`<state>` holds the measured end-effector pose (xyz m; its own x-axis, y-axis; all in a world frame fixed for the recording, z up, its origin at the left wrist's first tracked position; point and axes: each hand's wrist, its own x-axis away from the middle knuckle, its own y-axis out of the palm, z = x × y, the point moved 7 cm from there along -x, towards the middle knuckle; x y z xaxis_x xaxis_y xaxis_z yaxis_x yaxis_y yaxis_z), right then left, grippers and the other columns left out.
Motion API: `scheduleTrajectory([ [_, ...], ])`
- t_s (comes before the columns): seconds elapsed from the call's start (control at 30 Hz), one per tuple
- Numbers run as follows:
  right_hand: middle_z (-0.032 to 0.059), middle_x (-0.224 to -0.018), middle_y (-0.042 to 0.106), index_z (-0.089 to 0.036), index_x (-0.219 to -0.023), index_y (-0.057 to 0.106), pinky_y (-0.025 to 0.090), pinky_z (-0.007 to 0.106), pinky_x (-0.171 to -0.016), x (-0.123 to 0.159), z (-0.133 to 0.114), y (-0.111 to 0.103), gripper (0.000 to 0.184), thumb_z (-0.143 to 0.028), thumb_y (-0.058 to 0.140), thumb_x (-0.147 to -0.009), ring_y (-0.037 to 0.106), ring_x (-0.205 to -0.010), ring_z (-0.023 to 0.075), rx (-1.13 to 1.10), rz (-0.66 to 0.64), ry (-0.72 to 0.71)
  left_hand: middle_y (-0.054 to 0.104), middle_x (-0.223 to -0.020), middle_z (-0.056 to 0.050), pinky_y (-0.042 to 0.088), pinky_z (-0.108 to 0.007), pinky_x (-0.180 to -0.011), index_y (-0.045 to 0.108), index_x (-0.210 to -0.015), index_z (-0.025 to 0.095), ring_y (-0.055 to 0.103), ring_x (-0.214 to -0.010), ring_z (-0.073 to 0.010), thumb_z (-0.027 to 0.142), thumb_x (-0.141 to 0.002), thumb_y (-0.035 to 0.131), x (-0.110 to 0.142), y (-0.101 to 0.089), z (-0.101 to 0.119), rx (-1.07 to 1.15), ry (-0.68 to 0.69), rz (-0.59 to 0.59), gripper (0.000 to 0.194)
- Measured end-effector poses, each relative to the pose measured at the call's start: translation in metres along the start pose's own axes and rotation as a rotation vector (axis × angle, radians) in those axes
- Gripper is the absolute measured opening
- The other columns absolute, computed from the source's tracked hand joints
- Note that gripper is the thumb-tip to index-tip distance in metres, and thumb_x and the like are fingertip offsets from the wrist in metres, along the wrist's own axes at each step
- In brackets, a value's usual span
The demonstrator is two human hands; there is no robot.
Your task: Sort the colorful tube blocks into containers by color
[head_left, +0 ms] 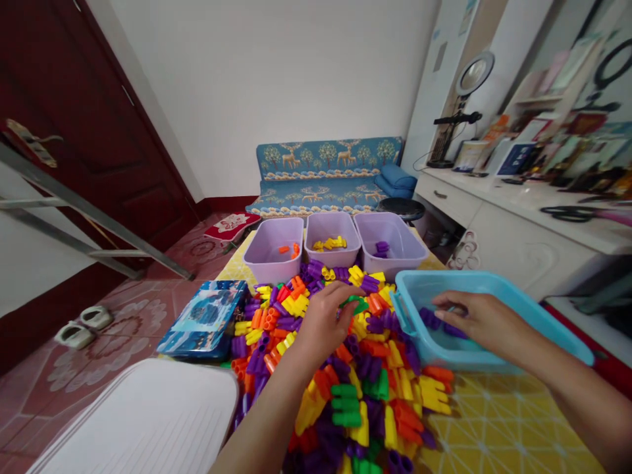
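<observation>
Left hand on green block

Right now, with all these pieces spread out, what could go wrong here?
The light blue plastic bin sits right against the heap of plastic toy pieces, so the right hand pressing inside it might tip it. The green piece at the left hand could slip from the fingers and drop into the mixed heap, where it might be hard to find.
</observation>
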<state>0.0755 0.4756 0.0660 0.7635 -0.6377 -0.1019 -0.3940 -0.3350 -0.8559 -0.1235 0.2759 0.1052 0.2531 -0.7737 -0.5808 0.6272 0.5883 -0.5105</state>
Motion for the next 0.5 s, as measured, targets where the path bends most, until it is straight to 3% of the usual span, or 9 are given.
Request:
scheduleTrajectory([
  [0.17,0.007,-0.091,0.075,-0.024,-0.089,0.072,0.051,0.037,-0.074,-0.015,0.025,-0.011,0.019,-0.031,0.06,-0.076,0.069,-0.081,0.0267,0.097,0.008,-0.021,0.069,-0.102,-0.007,0.05,-0.029,-0.086,0.068,-0.105,0.021,0.064,-0.095,-0.0187,0.011,-0.087,0.05,-0.045,0.036,0.022,-0.024,0.119,-0.142,0.027],
  [0.33,0.0042,-0.075,0.073,-0.022,-0.081,0.073,0.049,0.031,-0.064,-0.034,0.051,-0.004,0.015,-0.019,0.062,-0.071,0.068,-0.068,0.0225,0.108,-0.088,0.043,0.07,-0.101,-0.007,0.05,-0.03,-0.087,0.069,-0.106,0.019,0.065,-0.095,-0.02,0.011,-0.086,0.051,-0.077,0.093,0.036,-0.016,0.185,-0.272,0.028],
  [0.43,0.002,-0.066,0.071,-0.022,-0.074,0.072,0.046,0.027,-0.058,-0.041,0.069,-0.003,0.016,-0.012,0.066,-0.064,0.066,-0.061,0.0202,0.126,-0.09,0.04,0.069,-0.104,-0.008,0.051,-0.033,-0.089,0.071,-0.105,0.021,0.065,-0.097,-0.0232,0.009,-0.082,0.056,-0.082,0.135,0.04,-0.126,0.219,-0.455,0.03],
  [0.5,0.0012,-0.064,0.07,-0.022,-0.07,0.071,0.045,0.026,-0.057,-0.043,0.081,-0.009,0.018,-0.01,0.07,-0.056,0.066,-0.061,0.0195,0.106,0.005,0.032,0.068,-0.109,-0.009,0.051,-0.036,-0.09,0.073,-0.103,0.022,0.064,-0.102,-0.0273,0.012,-0.077,0.064,-0.08,0.161,0.041,-0.237,0.264,-0.598,0.029],
])
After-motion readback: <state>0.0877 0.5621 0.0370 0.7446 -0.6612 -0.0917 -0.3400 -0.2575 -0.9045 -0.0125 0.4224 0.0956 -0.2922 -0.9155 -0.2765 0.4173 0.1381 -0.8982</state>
